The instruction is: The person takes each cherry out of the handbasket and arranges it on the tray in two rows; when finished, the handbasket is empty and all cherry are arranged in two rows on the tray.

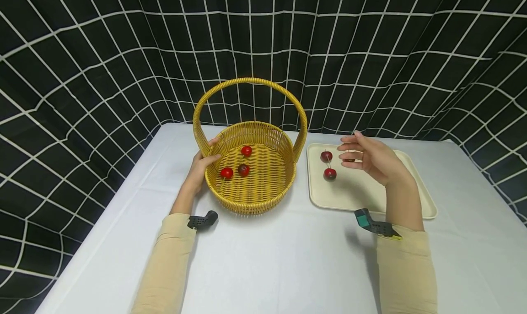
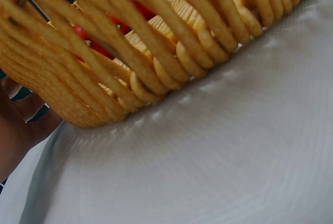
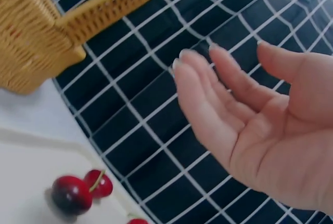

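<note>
A yellow woven basket (image 1: 255, 208) with a tall hooped handle stands on the table. Inside it lie three red cherries (image 1: 227, 173), some with stems showing. My left hand (image 1: 199, 170) grips the basket's left side near the foot of the handle; in the left wrist view part of that hand (image 2: 21, 125) is hidden behind the weave. Over the cream tray (image 1: 370, 203), my right hand (image 1: 376, 160) is raised with fingers loosely bent and nothing in them. Two dark red cherries (image 1: 330, 174) show on the tray's left part, and another cherry (image 1: 349, 160) is partly covered by the fingers.
A white cloth covers the table (image 1: 263, 259). Black fabric with a white grid (image 1: 271, 39) hangs behind it and at both sides. The basket's handle (image 1: 252, 80) arches high above its rim, and the tray lies just right of the basket.
</note>
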Motion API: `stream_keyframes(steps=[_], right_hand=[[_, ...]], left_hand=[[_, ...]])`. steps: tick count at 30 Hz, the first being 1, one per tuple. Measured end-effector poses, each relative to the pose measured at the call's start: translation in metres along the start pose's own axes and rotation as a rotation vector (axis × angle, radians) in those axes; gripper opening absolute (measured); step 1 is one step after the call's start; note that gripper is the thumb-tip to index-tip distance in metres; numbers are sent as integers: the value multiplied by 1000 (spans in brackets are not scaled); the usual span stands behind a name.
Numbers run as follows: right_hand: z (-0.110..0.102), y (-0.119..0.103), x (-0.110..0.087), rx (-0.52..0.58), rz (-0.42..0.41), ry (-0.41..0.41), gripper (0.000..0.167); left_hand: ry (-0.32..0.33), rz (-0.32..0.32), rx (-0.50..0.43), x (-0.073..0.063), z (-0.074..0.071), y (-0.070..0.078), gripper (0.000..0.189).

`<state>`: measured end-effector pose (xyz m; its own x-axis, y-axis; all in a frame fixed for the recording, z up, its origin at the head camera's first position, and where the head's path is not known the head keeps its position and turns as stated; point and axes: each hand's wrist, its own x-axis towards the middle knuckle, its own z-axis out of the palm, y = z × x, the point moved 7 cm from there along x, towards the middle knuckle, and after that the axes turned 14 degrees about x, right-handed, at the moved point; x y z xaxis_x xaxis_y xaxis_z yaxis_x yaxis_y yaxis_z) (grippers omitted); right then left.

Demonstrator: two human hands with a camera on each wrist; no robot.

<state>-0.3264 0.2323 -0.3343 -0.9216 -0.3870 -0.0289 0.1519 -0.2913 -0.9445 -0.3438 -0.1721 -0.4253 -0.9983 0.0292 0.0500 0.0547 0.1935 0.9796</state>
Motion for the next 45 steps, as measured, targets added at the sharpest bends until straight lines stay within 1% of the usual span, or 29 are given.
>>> stream_keyframes(steps=[3, 5, 8, 10, 14, 16, 21, 24, 28, 30, 33, 35, 39, 45], right_hand=[[9, -8, -3, 124, -40, -96, 34], [16, -13, -6, 204, -62, -174, 38], [27, -21, -11, 277, -94, -284, 44], [35, -25, -13, 276, -120, -340, 47], [50, -30, -16, 248, -155, -410, 48], [57, -30, -18, 239, -157, -433, 48], [75, -28, -20, 250, -147, -535, 50], [84, -25, -18, 226, -143, -575, 49], [94, -17, -13, 198, -127, -590, 47], [100, -13, -10, 203, -107, -602, 47], [106, -5, -5, 200, -61, -589, 44], [109, 0, -2, 181, -41, -572, 43], [112, 10, 5, 137, -16, -513, 40], [116, 27, 14, 100, 34, -432, 37]], left_hand=[[-9, 4, -20, 1, 1, 0, 53], [-11, 4, -29, 1, 2, 0, 53], [-13, 1, -28, 1, 2, 0, 54], [-13, -1, -24, 0, 2, 1, 54], [-12, -7, -18, 0, 2, 0, 54], [-11, -8, -20, 0, 2, -1, 54], [-10, 1, -29, 1, 2, 0, 54], [-9, 1, -27, 1, 2, 0, 54], [-7, -10, -27, 0, 1, -1, 54], [-5, -13, -25, 0, 1, -1, 54], [-5, -11, -20, 1, 0, -1, 54], [-4, -6, -21, 1, 0, -1, 54], [-7, 1, -27, 1, 1, 0, 54], [-13, -6, -24, 1, 1, -1, 55]])
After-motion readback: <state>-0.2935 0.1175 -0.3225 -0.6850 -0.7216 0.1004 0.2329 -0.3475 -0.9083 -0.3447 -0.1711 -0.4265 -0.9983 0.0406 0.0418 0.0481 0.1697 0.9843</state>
